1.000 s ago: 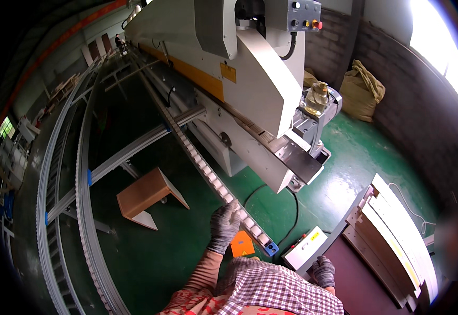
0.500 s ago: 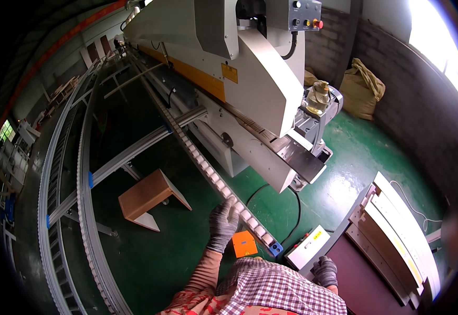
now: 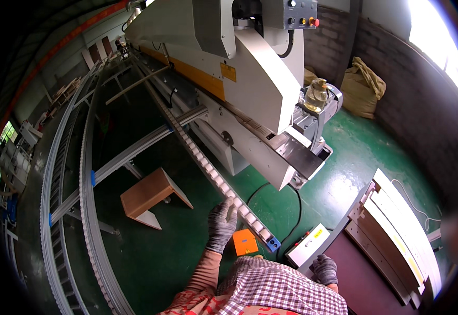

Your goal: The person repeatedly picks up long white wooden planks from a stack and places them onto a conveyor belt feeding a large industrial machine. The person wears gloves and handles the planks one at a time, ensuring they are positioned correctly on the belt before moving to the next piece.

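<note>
My left hand (image 3: 221, 223), in a grey striped knit glove, reaches forward to the near part of a narrow roller rail (image 3: 219, 181) with pale rollers. Its fingers are stretched out and apart, the tips at the rail's edge, with nothing held. Lower right, my right hand (image 3: 325, 269), gloved alike, is at the left edge of a large dark reddish-brown board (image 3: 362, 278). The fingers of that hand look curled over the board's edge, though their undersides are hidden. Strips of pale board (image 3: 391, 231) lie stacked on the dark board's far right side.
A long white machine (image 3: 268, 79) with a control panel (image 3: 298, 13) runs ahead. Below lie an orange box (image 3: 245, 242), a white switch box (image 3: 308, 245) and a black cable (image 3: 299, 210). A brown bent-panel piece (image 3: 147, 195) stands left, beside curved conveyor rails (image 3: 88, 210). A sack (image 3: 362, 89) leans by the wall.
The view has shifted very slightly. Both hands stay in nearly the same places, the left at the roller rail and the right at the board's edge.
</note>
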Available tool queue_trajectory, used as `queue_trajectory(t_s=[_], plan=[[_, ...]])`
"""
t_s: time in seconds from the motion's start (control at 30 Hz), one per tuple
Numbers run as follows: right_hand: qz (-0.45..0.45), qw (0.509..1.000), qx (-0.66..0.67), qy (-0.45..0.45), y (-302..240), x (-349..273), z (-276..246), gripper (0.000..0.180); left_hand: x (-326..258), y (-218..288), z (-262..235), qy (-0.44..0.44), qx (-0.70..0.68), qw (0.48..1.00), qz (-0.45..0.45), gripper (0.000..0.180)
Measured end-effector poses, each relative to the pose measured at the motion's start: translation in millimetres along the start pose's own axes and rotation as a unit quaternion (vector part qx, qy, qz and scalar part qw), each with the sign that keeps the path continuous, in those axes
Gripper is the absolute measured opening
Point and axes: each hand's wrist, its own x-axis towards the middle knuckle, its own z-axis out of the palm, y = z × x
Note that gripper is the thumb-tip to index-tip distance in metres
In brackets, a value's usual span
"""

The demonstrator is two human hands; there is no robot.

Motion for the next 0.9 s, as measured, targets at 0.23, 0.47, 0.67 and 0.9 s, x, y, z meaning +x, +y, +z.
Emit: queue_trajectory(t_s=[0.23,0.47,0.67,0.9], plan=[[-0.043,0.999,0.002,0.002,10.8,0.8,2.4,0.027,-12.5,5.1,-3.4,-0.027,0.017,0.999,-0.013,0.037],[-0.027,0.999,0.014,0.009,19.0,2.9,4.3,0.024,-13.6,14.7,2.7,-0.020,0.011,1.000,-0.011,0.033],[-0.008,1.000,0.009,-0.023,-3.3,-2.3,-22.8,0.027,-15.3,19.9,5.5,-0.052,0.042,0.997,-0.037,0.037],[-0.013,1.000,0.009,-0.024,2.6,-1.3,-19.7,0.027,-17.4,5.1,19.2,-0.052,0.013,0.998,-0.031,0.043]])
